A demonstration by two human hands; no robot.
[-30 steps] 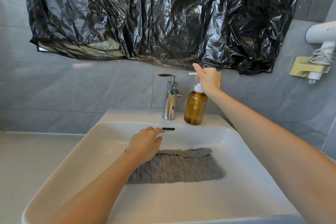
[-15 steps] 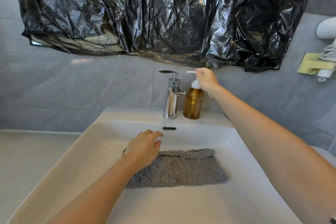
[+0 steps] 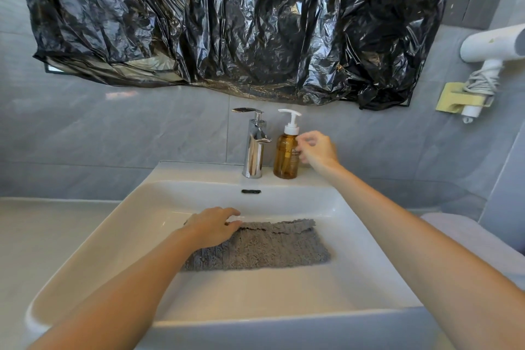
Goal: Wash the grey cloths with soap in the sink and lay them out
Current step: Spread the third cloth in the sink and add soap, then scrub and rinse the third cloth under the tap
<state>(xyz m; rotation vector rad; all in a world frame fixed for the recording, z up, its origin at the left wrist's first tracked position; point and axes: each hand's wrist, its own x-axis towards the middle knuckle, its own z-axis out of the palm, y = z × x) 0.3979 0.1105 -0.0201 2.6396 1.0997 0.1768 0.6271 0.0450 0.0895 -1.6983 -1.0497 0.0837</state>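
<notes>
A grey fluffy cloth [image 3: 272, 247] lies flat in the basin of the white sink [image 3: 136, 207]. My left hand [image 3: 214, 226] rests palm down on the cloth's left end, fingers spread. An amber soap bottle [image 3: 285, 155] with a white pump stands on the sink's back ledge, right of the chrome tap [image 3: 254, 148]. My right hand [image 3: 318, 149] is just right of the bottle, fingers loosely curled and apart, holding nothing; its fingertips are close to the bottle's shoulder.
A crumpled black plastic sheet [image 3: 241, 23] covers the wall above the tap. A white hair dryer [image 3: 491, 42] hangs at the right above a yellow holder [image 3: 454, 99]. A pale counter [image 3: 42, 230] runs left of the sink. An overflow slot [image 3: 251, 191] sits below the tap.
My right hand has come off the pump top and dropped to the right side of the bottle. The left hand stays on the cloth. The bottle stands upright on the ledge.
</notes>
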